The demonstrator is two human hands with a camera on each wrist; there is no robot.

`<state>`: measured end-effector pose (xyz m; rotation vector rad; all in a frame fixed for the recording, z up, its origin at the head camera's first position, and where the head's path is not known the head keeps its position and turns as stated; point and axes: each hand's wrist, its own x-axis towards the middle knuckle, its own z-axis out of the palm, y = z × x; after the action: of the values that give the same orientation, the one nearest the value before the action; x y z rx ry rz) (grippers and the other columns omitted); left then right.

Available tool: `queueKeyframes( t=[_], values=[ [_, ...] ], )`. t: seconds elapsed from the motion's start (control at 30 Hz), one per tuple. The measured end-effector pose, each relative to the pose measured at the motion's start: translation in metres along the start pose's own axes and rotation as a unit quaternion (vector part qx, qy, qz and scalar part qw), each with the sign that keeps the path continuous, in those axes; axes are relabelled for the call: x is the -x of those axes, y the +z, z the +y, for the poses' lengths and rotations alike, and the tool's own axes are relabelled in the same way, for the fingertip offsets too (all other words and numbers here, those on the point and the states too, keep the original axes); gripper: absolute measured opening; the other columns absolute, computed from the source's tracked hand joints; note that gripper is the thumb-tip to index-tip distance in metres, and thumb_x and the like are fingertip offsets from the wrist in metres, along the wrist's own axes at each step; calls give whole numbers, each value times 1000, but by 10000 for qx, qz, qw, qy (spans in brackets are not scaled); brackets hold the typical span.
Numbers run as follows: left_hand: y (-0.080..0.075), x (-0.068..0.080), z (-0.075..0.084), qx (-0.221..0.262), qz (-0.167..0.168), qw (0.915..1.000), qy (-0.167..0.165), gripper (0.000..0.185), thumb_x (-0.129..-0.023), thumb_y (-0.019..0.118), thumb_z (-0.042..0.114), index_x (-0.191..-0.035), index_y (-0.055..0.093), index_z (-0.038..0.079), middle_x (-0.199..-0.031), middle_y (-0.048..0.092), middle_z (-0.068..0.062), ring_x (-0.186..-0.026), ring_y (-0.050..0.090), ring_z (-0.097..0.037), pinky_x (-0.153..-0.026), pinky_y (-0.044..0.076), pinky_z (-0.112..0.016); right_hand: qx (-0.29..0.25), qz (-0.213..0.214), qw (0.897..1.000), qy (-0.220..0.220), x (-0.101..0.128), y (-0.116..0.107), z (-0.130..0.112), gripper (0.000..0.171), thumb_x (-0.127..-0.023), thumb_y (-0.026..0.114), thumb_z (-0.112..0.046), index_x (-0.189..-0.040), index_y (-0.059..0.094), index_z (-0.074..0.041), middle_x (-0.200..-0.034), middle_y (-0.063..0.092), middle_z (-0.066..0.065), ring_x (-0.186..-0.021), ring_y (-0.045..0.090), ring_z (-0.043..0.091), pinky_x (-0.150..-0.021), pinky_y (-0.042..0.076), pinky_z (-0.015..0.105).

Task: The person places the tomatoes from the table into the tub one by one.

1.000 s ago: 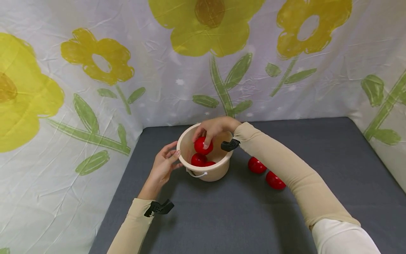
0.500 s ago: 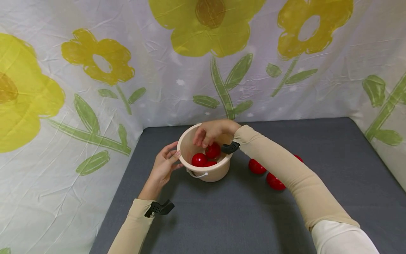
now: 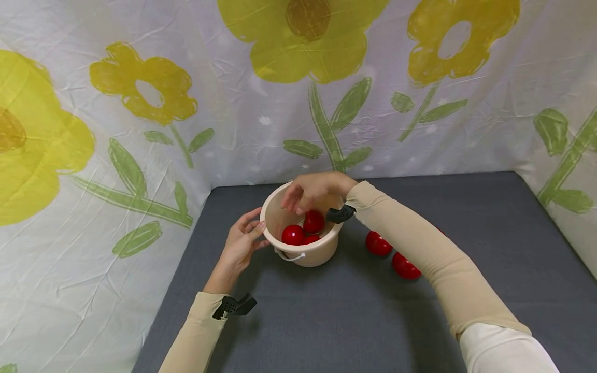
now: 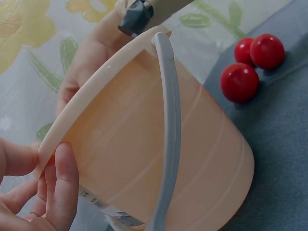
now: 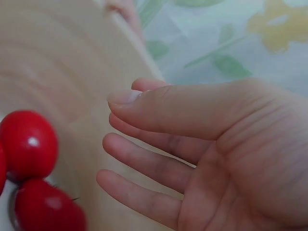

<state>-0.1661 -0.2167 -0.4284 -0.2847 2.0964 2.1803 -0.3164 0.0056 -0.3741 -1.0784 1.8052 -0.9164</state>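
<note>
My left hand [image 3: 240, 244] pinches the rim of a cream plastic bucket [image 3: 322, 254] between thumb and fingers, at its left side. The left wrist view shows the same grip, with the bucket's grey handle [image 4: 171, 125] hanging down. Over the bucket's mouth, my right hand [image 3: 314, 189] holds nothing; its fingers are loosely extended in the right wrist view. Inside the bucket lie red tomatoes: one at left [image 3: 293, 234], another behind it [image 3: 314, 221], and a third partly hidden by the front rim. A dark stem shows on one tomato [image 5: 48, 207].
Three more tomatoes sit on the dark grey tabletop [image 3: 317, 321] right of the bucket, grouped together in the left wrist view [image 4: 239, 83]. In the head view my right sleeve [image 3: 429, 248] partly covers them. A flowered cloth [image 3: 252, 129] hangs behind the table.
My right hand has let go of a tomato, which now rests in the bucket, and has lifted slightly. My left hand keeps its hold on the rim.
</note>
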Motion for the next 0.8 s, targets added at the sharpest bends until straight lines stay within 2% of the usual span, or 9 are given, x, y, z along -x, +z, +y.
queueKeyframes(
  t=[0.23,0.4,0.47,0.57,0.7,0.8],
  values=[
    [0,0,-1,24,-31,10000,9,50,-99,56,5,-148,42,10,-107,60,-6,-87,63,-13,-66,58,-27,-50,173,9991,-391,17,-14,-22,47,-88,62,7,-135,56,3,-137,58,25,-124,60,32,-101,53,38],
    [1,0,-2,-4,25,10000,25,50,-99,57,5,-147,44,11,-109,60,-7,-89,63,-14,-66,59,-27,-185,121,9968,-765,36,-14,-18,46,-90,65,4,-135,56,3,-136,60,22,-128,57,38,-106,49,44],
    [2,0,-2,-35,40,10000,27,49,-99,57,5,-146,44,11,-110,60,-7,-90,64,-14,-66,59,-27,-280,133,9952,-928,48,-13,-13,46,-90,66,3,-135,56,3,-136,60,22,-129,56,40,-108,47,49],
    [2,0,-2,-32,67,10000,17,49,-99,58,5,-145,46,12,-112,60,-9,-92,64,-16,-67,59,-28,-413,243,9923,-1142,71,-13,-7,47,-90,68,0,-135,55,3,-136,60,22,-128,57,35,-110,45,51],
    [1,0,-2,-41,55,10000,19,50,-99,57,5,-147,44,12,-113,60,-10,-93,64,-17,-67,59,-27,-658,521,9885,-1259,105,-9,5,52,-89,71,-5,-136,53,4,-135,63,16,-127,59,26,-105,50,43],
    [0,0,-2,-45,46,10000,44,50,-99,56,4,-147,43,11,-113,60,-9,-93,63,-17,-66,59,-27,-890,700,9860,-1223,128,-2,18,52,-89,71,-4,-136,53,5,-133,65,9,-126,60,24,-99,54,41]
  ],
)
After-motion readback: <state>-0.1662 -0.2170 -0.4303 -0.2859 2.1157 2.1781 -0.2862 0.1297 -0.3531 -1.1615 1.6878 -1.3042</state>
